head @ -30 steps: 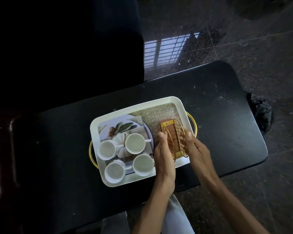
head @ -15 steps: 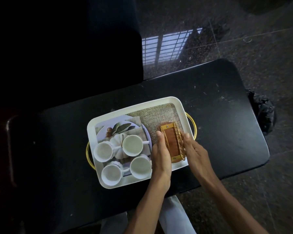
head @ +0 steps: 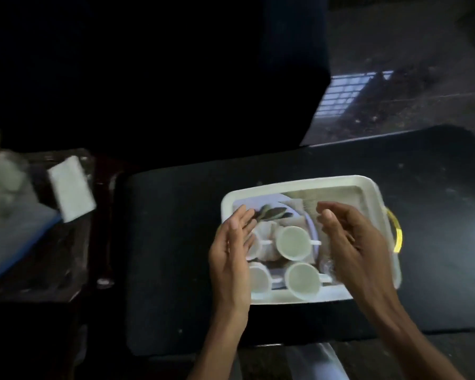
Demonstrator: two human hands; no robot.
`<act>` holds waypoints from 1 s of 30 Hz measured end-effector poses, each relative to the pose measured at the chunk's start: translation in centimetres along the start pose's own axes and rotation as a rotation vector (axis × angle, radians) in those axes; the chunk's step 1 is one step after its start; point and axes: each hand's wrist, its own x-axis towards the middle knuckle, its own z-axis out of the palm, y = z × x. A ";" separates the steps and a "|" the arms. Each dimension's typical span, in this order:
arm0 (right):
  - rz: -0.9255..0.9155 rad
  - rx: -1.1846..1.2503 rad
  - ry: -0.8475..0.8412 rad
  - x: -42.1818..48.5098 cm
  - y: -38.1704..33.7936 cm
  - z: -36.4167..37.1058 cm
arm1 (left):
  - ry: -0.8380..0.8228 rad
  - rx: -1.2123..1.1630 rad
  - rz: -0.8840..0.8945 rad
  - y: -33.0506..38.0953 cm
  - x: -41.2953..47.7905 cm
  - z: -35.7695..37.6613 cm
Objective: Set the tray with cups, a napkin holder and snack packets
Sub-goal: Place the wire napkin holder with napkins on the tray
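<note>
The left hand (head: 231,253) is held open above the left part of the tray (head: 299,185), its fingers straight and together and its palm turned to the right; nothing is gripped in it. The right hand (head: 354,242) is held above the right part of the tray, its fingers relaxed and only slightly bent, its palm turned toward the left hand; nothing is seen to be held in it. The two hands are kept apart, with the cups (head: 292,242) between them. Whether either hand touches anything cannot be told, as the picture is blurred.

The white tray is set on the dark tabletop (head: 176,242), with a gold handle (head: 396,234) at its right end. The white cups are placed in its left half, upright, in two rows. Two are seen whole, one behind the other, with their handles pointed right. Those on the left are partly covered by the left hand. A leaf picture (head: 272,213) is printed on the tray's floor behind the cups. What lies under the right hand cannot be made out.

To the left, on a separate dark surface, a white packet (head: 72,187) is seen tilted beside some blurred pale things (head: 3,174).
</note>
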 end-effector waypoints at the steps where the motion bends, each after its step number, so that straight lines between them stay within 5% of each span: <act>1: 0.007 0.016 -0.053 0.0 -1.1 1.8 | 0.035 0.047 0.048 0.5 0.6 -2.3; 13: 0.082 0.074 -0.552 -0.3 -10.8 30.1 | 0.314 0.243 0.095 0.8 6.3 -24.3; 19: 0.206 -0.023 -0.515 0.6 -11.8 40.8 | 0.249 0.291 0.074 -0.6 8.1 -29.2; 30: 0.279 -0.156 -0.409 1.5 -9.5 47.5 | 0.188 0.200 0.027 -2.0 8.7 -32.8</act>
